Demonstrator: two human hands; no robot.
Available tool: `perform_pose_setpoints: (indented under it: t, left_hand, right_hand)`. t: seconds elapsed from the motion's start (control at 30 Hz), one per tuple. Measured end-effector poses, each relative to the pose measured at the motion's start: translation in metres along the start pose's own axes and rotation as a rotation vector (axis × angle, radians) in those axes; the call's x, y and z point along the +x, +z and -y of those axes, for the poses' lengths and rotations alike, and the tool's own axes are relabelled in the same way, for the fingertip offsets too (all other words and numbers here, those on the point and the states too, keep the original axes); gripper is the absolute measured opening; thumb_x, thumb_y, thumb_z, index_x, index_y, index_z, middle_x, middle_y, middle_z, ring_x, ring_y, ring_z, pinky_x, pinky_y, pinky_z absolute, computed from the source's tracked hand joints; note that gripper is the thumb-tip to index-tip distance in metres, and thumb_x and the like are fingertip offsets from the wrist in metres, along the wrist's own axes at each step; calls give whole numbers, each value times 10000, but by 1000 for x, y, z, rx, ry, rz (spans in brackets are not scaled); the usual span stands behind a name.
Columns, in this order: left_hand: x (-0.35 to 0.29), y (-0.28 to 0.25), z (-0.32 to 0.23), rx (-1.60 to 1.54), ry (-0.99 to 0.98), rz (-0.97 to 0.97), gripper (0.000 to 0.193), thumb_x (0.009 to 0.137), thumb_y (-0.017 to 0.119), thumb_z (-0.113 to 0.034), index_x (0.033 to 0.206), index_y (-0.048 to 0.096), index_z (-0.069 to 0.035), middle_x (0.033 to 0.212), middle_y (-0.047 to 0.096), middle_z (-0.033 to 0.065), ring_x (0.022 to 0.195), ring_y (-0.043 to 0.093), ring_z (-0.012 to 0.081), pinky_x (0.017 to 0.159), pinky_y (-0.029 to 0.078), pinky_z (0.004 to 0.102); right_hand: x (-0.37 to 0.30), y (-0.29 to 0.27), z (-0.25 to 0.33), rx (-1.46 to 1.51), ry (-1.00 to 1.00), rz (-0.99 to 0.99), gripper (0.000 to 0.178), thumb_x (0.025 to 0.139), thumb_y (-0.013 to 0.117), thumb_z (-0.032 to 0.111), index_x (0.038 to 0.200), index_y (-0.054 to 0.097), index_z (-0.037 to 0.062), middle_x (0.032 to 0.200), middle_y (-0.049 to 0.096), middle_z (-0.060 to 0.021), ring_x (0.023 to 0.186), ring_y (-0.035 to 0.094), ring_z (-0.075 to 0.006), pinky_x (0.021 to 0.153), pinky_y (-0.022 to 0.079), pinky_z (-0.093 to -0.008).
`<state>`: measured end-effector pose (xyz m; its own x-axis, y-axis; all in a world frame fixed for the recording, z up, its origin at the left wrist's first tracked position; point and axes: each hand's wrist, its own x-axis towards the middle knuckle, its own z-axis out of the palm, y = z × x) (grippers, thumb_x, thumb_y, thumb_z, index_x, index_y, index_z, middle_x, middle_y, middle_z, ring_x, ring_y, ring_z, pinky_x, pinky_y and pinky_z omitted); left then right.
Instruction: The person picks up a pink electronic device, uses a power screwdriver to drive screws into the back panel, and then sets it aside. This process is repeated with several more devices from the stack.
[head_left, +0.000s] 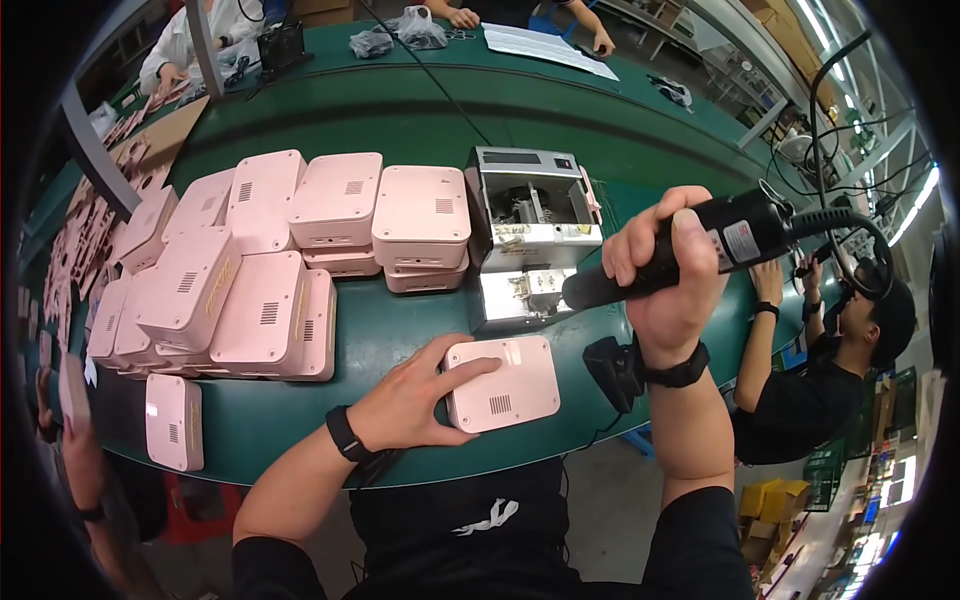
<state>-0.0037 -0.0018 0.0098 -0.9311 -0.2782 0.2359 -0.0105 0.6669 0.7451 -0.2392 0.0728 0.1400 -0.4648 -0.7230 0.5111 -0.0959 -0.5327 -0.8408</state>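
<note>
My left hand (pixel 408 398) holds a pink plastic box (pixel 522 388) down on the green bench, thumb along its near side and index finger stretched across the top. The box has a small slotted vent and screw holes at its corners. My right hand (pixel 672 272) is wrapped round a black electric screwdriver (pixel 752 228) with a cable at its rear end. Its tip points down and left, over the front tray of a metal screw feeder (pixel 548 240), and hides part of that tray. I cannot tell whether a screw is on the tip.
Stacked pink boxes (pixel 268 305) fill the bench's left side; one (pixel 174 422) stands apart near the front edge. A cable hangs at right. Across the green bench (pixel 400 110) people work by a white sheet (pixel 550 50) and plastic bags. A co-worker (pixel 820 370) sits at right, another person's arm shows at left.
</note>
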Motion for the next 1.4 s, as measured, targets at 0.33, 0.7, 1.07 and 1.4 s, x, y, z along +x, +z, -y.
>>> perform_pose_setpoints:
  t: [0.33,0.7,1.07,1.4]
  left_hand:
    - [-3,2,5,-23,3,10,843,639,832,-217,1409,490,-221,1356,428,153,1212,517,361,972,495,432]
    - [2,-2,11,8,51,-26,852,652,839,-234,1424,478,-221,1372,416,167,1217,513,385,993,483,440]
    - [-4,1,6,-14,24,20,851,659,842,-249,1430,484,-215,1372,442,182,1251,488,379,1033,454,434]
    - [-5,3,3,-35,36,32,858,646,837,-232,1429,486,-215,1369,444,178,1254,486,374,1035,453,431]
  right_hand:
    - [-15,14,5,38,138,82,218,965,491,274,1022,465,64,630,479,-56,473,455,-156,502,418,-323]
    - [-26,29,-20,109,142,81,257,931,565,281,1022,434,79,639,485,-73,484,443,-162,506,420,-333]
    - [-35,24,-24,131,199,118,247,897,590,227,1004,429,73,636,507,-89,489,447,-165,512,421,-338]
    - [-37,18,-21,157,194,237,292,899,616,271,992,439,58,626,503,-85,489,469,-177,507,431,-337]
